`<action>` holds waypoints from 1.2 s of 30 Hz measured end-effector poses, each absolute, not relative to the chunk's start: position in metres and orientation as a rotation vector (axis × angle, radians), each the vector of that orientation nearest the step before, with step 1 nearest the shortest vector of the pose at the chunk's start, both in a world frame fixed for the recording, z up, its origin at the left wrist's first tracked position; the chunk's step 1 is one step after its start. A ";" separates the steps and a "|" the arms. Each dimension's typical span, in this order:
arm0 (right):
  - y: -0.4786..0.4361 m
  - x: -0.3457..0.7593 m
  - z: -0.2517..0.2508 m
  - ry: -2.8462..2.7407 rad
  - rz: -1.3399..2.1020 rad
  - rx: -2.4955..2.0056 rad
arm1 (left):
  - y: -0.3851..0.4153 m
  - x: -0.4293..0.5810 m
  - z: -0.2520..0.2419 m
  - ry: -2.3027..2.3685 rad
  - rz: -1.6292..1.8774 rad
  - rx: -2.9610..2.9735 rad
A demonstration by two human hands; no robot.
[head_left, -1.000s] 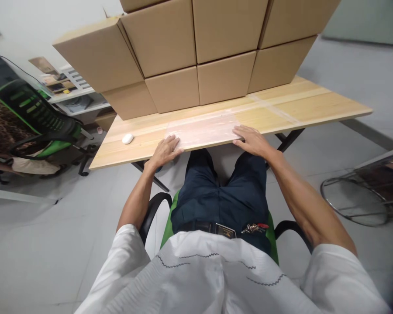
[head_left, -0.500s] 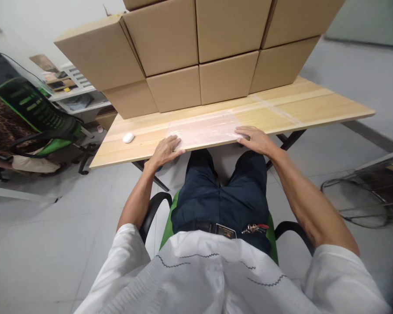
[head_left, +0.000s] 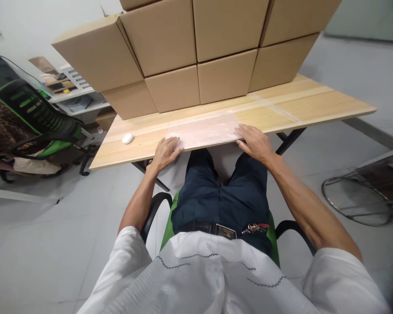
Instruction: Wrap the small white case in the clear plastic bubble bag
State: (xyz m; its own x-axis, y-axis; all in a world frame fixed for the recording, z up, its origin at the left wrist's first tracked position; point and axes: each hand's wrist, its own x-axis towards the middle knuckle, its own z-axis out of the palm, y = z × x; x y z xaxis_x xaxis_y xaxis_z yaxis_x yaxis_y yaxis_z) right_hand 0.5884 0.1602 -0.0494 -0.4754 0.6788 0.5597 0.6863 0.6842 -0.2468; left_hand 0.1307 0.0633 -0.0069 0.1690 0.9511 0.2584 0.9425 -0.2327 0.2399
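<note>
I sit at a light wooden table [head_left: 314, 107]. My left hand [head_left: 165, 151] lies flat at the table's front edge, fingers stretched out, touching the left side of a clear plastic sheet [head_left: 205, 128] taped to the top. My right hand [head_left: 253, 140] rests flat on the front edge at the sheet's right side, holding nothing. A small white mouse [head_left: 127, 138] lies to the left of my left hand.
A wall of stacked cardboard boxes [head_left: 199, 56] fills the back of the table. A green and black office chair [head_left: 39, 117] and another person's patterned sleeve [head_left: 0, 126] are at the left. A metal wire rack [head_left: 363, 196] stands at the right on the grey floor.
Both hands have slid slightly back toward the table's front edge; the view has shifted a little. Nothing was picked up or let go.
</note>
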 end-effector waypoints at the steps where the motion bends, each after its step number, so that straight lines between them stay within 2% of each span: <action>1: 0.158 0.588 -0.048 -2.269 -0.010 -1.047 | 0.062 0.133 -0.006 1.926 0.552 2.387; 5: 0.152 0.587 -0.041 -2.293 0.066 -1.097 | 0.056 0.147 -0.004 1.872 0.608 2.378; 11: 0.144 0.578 -0.029 -2.206 0.016 -1.152 | 0.022 0.204 -0.011 1.614 1.029 2.091; 16: 0.095 0.540 -0.007 -2.270 -0.102 -1.178 | 0.002 0.257 -0.029 1.251 1.142 1.496; 22: 0.008 0.459 0.013 -2.526 -0.048 -0.898 | 0.005 0.255 -0.027 1.006 1.283 0.739; 25: -0.002 0.443 0.018 -2.561 0.084 -0.771 | -0.001 0.235 -0.023 1.014 1.410 0.683; 30: 0.047 0.483 0.013 -2.221 0.355 -1.036 | -0.012 0.182 -0.024 1.152 1.228 0.727; 36: 0.101 0.500 -0.025 -1.806 1.054 -1.185 | -0.015 0.130 -0.018 1.171 0.997 0.829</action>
